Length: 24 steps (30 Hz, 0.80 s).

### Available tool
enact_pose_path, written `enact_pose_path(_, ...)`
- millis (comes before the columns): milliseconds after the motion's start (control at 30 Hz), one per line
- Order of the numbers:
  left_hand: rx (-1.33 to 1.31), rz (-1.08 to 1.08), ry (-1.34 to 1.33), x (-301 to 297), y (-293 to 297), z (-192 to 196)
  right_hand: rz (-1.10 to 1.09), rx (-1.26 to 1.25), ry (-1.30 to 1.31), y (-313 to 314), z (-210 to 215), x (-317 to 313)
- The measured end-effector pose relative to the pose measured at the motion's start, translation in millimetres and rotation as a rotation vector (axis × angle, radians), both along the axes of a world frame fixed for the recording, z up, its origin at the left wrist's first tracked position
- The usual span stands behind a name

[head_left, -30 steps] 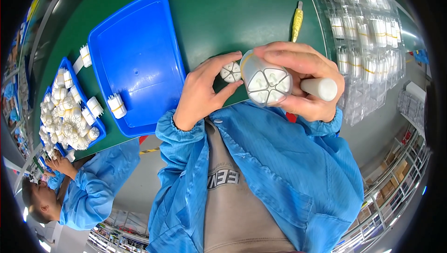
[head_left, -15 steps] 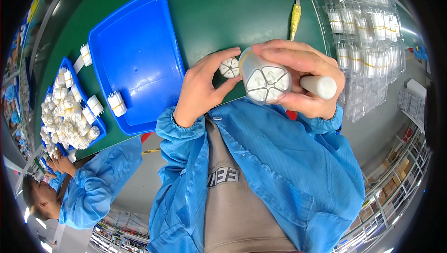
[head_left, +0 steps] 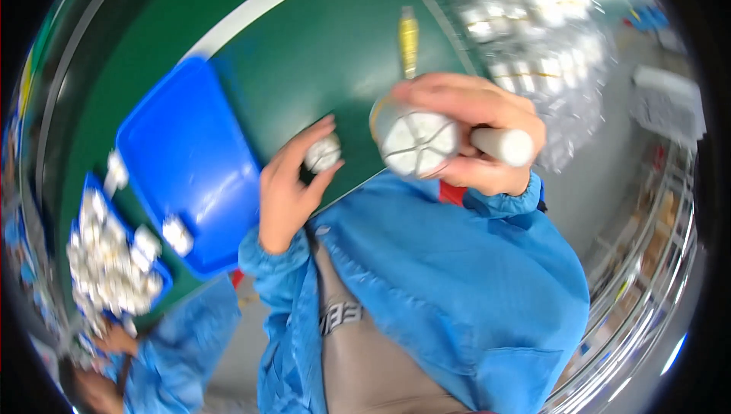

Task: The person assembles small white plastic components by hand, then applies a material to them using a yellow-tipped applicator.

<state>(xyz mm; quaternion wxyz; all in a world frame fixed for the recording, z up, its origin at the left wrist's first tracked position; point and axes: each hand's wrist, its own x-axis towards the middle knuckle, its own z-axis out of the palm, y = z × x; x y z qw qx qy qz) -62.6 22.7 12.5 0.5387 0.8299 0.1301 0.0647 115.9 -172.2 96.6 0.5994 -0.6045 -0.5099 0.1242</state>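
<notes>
Between the thumb and fingers of my left hand [head_left: 285,193] is a small round bundle of white wedge-shaped pieces [head_left: 323,153], held above the green table [head_left: 320,56]. My right hand [head_left: 491,113] is closed around a larger bundle of white wedges [head_left: 420,144], its segmented end facing up toward me and a clear sleeve-like edge around it. A white rounded rod [head_left: 504,147] also sticks out from the same hand's grip. A gap separates the two hands. Motion blurs the details.
A blue tray [head_left: 183,132] stands on the left, one small white bundle [head_left: 177,235] at its near edge. Beyond it lies a heap of white bundles [head_left: 114,262], near a co-worker's hand [head_left: 118,339]. A yellow-handled tool [head_left: 409,44] and clear packs [head_left: 533,25] lie farther off.
My left hand has moved away from the larger bundle, taking the small bundle leftward. The right hand keeps its hold. The whole view has shifted and turned, with more blur.
</notes>
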Motion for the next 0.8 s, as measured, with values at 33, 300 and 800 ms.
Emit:
enact_pose_path(33,0.033,0.006,-0.047,0,-1,-3,-0.129,-0.059,-0.014,-24,10,8)
enact_pose_path(300,0.030,-0.033,-0.018,1,-5,-2,-1.401,-0.505,-0.583,-143,71,43)
enact_pose_path(800,-0.022,-0.037,-0.151,4,8,-21,-0.546,0.249,0.148,-85,10,10)
